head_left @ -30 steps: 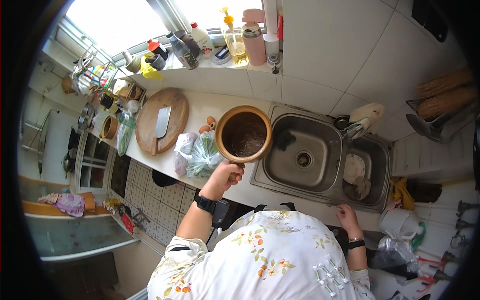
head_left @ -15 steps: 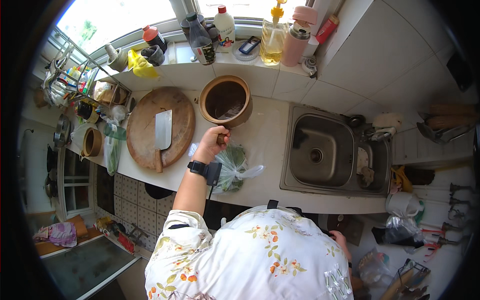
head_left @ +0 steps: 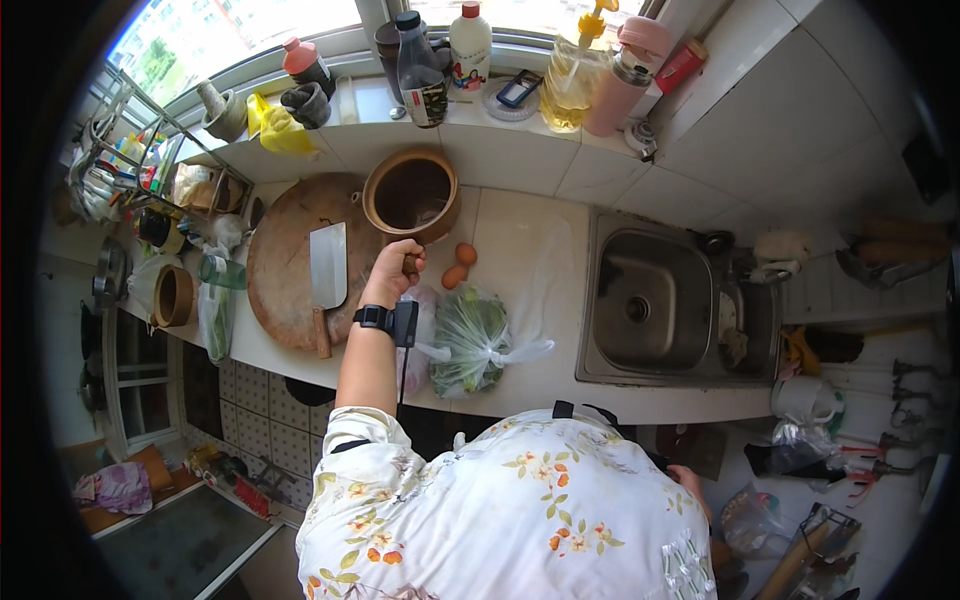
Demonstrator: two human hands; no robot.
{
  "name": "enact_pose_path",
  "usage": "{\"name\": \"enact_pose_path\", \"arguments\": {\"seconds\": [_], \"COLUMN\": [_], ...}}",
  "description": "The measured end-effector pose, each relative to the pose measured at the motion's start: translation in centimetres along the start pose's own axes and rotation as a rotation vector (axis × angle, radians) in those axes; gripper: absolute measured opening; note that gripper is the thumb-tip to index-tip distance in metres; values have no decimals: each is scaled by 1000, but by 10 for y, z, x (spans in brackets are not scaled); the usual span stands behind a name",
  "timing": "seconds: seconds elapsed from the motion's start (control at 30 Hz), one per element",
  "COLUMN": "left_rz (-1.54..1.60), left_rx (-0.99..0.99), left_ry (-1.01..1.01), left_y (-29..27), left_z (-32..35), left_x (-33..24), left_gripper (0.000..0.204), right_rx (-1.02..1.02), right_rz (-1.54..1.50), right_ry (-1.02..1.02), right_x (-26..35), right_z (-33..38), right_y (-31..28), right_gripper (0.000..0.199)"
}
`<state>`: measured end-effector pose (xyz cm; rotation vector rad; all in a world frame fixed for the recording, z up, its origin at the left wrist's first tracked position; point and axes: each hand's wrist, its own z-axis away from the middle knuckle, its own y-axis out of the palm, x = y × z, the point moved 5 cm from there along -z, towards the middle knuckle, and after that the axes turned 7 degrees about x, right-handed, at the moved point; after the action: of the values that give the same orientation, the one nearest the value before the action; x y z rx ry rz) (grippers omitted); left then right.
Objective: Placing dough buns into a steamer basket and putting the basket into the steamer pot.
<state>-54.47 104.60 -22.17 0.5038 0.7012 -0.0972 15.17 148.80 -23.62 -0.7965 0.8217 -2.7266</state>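
My left hand (head_left: 398,268) is closed around the short handle of a brown clay pot (head_left: 446,215), with dark contents inside. The pot's left side overlaps the edge of a round wooden cutting board (head_left: 277,250); whether it rests there or hangs above, I cannot tell. A cleaver (head_left: 328,270) lies on the board, its wooden handle toward me. Two brown eggs (head_left: 460,266) sit right of my left hand, on the counter. Nearer me is a tied clear plastic bag (head_left: 470,340) of green leaves. My right hand (head_left: 688,488) is low at my right side, its fingers mostly hidden.
A steel double sink (head_left: 590,330) is set into the counter (head_left: 530,235) at right. Bottles, a mortar (head_left: 226,115) and a pink flask (head_left: 612,95) line the windowsill. At left are a wire rack (head_left: 190,140) and an open brown pot (head_left: 173,297).
The clay pot has moved left in my left hand, toward the cutting board. The two eggs now show, and the bag of greens is less covered. My right hand stays low.
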Motion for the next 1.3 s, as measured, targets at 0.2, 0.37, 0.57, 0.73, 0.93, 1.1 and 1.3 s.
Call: {"name": "enact_pose_path", "arguments": {"seconds": [0.2, 0.37, 0.57, 0.73, 0.93, 1.1, 1.3], "left_rz": [-14, -70, -102, -60, 153, -14, -679], "left_rx": [-73, -49, -31, -28, -127, -468, -917], "left_ry": [0, 23, 30, 64, 68, 625, 404], "left_y": [-8, -12, 1, 7, 5, -68, -153], "left_z": [-8, -19, -27, -25, -12, 82, 320], "left_x": [12, 16, 14, 21, 21, 51, 255], "left_gripper": [13, 9, 11, 11, 22, 25, 23], "right_rx": [-2, -9, 39, 49, 138, 252, 407], "right_rz": [214, 208, 257, 312, 190, 305, 403], "right_ry": [-64, -103, -159, -106, 20, -109, -317], "right_x": [41, 42, 65, 81, 22, 59, 114], "right_z": [19, 21, 20, 19, -40, -60, -79], "right_y": [-4, -2, 0, -1, 14, 17, 31], "right_gripper": [33, 32, 34, 33, 34, 32, 31]}}
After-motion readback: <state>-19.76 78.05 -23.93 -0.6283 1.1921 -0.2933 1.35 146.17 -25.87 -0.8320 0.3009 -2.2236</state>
